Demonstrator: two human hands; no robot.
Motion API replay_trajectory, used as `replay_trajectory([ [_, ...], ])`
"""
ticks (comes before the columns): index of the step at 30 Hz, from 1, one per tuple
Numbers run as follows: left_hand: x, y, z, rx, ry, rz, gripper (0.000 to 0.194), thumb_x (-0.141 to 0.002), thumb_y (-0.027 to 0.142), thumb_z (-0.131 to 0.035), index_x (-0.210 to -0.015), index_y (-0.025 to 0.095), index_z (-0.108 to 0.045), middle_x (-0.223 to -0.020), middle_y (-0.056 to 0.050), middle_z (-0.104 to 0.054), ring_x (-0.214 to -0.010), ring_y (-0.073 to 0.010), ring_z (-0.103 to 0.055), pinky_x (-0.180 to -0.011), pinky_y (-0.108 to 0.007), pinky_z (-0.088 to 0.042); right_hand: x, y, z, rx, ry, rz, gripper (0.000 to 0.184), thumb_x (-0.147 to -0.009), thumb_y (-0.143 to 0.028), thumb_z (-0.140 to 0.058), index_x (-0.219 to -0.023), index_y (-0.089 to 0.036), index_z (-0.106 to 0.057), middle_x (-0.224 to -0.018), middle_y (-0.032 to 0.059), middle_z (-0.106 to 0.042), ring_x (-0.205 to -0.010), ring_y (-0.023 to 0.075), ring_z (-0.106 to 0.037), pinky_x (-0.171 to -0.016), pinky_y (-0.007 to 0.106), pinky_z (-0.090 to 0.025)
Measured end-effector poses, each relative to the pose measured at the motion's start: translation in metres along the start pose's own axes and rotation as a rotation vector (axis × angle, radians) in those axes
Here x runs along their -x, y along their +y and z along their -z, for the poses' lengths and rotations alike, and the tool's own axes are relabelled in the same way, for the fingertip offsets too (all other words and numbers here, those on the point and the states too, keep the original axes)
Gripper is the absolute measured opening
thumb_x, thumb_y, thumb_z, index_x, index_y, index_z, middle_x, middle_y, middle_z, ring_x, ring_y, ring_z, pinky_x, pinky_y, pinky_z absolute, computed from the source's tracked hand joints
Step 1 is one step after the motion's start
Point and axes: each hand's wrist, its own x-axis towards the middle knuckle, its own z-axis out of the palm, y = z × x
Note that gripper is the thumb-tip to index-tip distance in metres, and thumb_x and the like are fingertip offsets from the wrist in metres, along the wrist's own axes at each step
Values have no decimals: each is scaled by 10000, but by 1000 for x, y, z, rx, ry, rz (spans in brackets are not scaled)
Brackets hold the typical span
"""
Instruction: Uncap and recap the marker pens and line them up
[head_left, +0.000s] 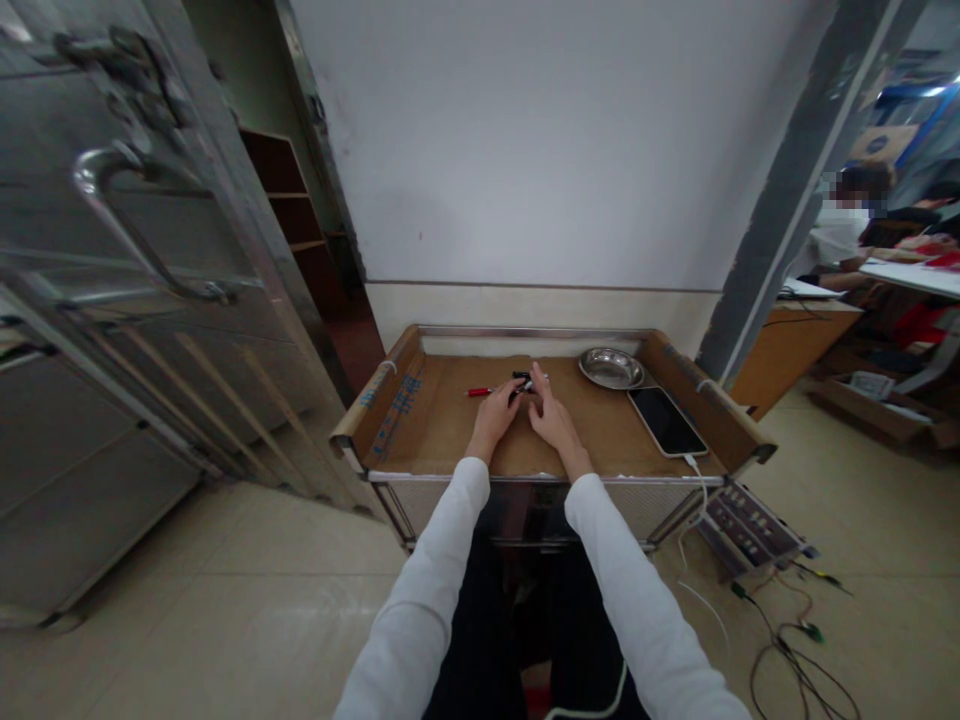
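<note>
Below us, our 2 white sleeves (427, 590) reach over the cart's front rail (540, 480); our left hand (493, 415) and right hand (553, 418) lie apart, low over brown cardboard (450, 430), fingertips angled inward around a small cluster of dark pen-like pieces (520, 376); we cannot tell whether either hand is clamped on anything, as the fingers cover the contact; a red pen (478, 392) pokes out just beside the left fingers, lying flat; the inward angle probably keeps the small pieces penned between both hands, and the cardboard probably stops them from sliding.

To our right on the same cardboard, a phone (667, 422) lies face up, its white cable (705, 495) dropping over the front edge; just beyond it sits a round steel dish (612, 372); both are off to the side, so our forearms have room, though the cable could snag a right sleeve; the cart's raised, cardboard-wrapped sides limit sideways reach.

On the floor at right stand a metal box (750, 535) and tangled leads (795, 650); behind the cart rises a pale wall (555, 150), blocking forward reach; at left is a metal door with a curved handle (150, 240); farther off, at right, a person in white (836, 240) sits near desks.
</note>
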Motion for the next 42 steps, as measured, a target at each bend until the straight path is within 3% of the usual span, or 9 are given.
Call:
replay_trajectory([
  [3, 0, 3, 1, -91, -4, 5, 303, -900, 185, -469, -1188, 198, -560, -1175, -84, -636, -1058, -215, -578, -948, -356, -434, 0, 1, -3, -13, 21, 8, 721, -818, -131, -373, -1493, -138, -120, -1361, 120, -511, -1178, 168, -546, -964, 304, -444],
  [6, 2, 7, 3, -233, 71, 94, 248, -903, 195, -450, -1109, 183, -589, -1077, -107, -650, -1044, -261, -548, -939, -420, -410, 0, 5, -7, 16, 65, -5, 694, -808, -106, -356, -1476, -108, -166, -1396, 135, -462, -1273, 167, -458, -1029, 328, -397],
  [10, 7, 8, 1, -348, 157, 251, 245, -903, 130, -370, -1036, 128, -576, -1029, -150, -603, -1024, -272, -520, -923, -425, -402, 0, 12, -11, 94, 84, -110, 569, -796, -72, -359, -1364, -97, -390, -1385, 139, -451, -1298, 202, -401, -1064, 356, -352],
  [14, 9, 4, -4, -388, 170, 262, 262, -894, 79, -318, -1018, 92, -548, -996, -159, -567, -1001, -261, -508, -916, -410, -403, 1, 12, -11, 216, 20, -214, 367, -804, -90, -418, -1122, -118, -599, -1250, 161, -522, -1152, 249, -476, -994, 379, -383],
  [23, 5, 0, -8, -480, 171, 284, 208, -891, 93, -364, -959, 73, -559, -982, -164, -550, -991, -265, -492, -926, -410, -398, 1, 8, -9, 299, -62, -252, 401, -845, -135, -442, -1225, -175, -562, -1234, 131, -515, -1113, 245, -458, -942, 353, -366],
  [30, 4, -9, -11, -375, 227, 245, 161, -864, 100, -424, -978, 105, -537, -1007, -140, -546, -1007, -253, -499, -959, -413, -390, 0, 7, -8, 324, -79, -248, 307, -854, -138, -436, -1110, -148, -604, -1112, 138, -556, -1044, 248, -471, -902, 351, -364],
  [35, 4, -5, -11, -335, 97, 106, 220, -838, 96, -447, -1041, 118, -529, -1067, -137, -534, -1042, -247, -500, -945, -392, -400, 1, 8, -9, 332, -53, -238, 376, -850, -130, -444, -1208, -170, -553, -1146, 137, -541, -1033, 240, -469, -881, 352, -362],
  [42, 5, 4, -8, -446, -51, 43, 264, -867, 159, -441, -1106, 162, -552, -1157, -147, -514, -1074, -285, -472, -920, -426, -395, 0, 8, -10, 331, -5, -240, 239, -855, -142, -431, -1022, -151, -602, -1040, 128, -559, -965, 239, -476, -847, 343, -362],
])
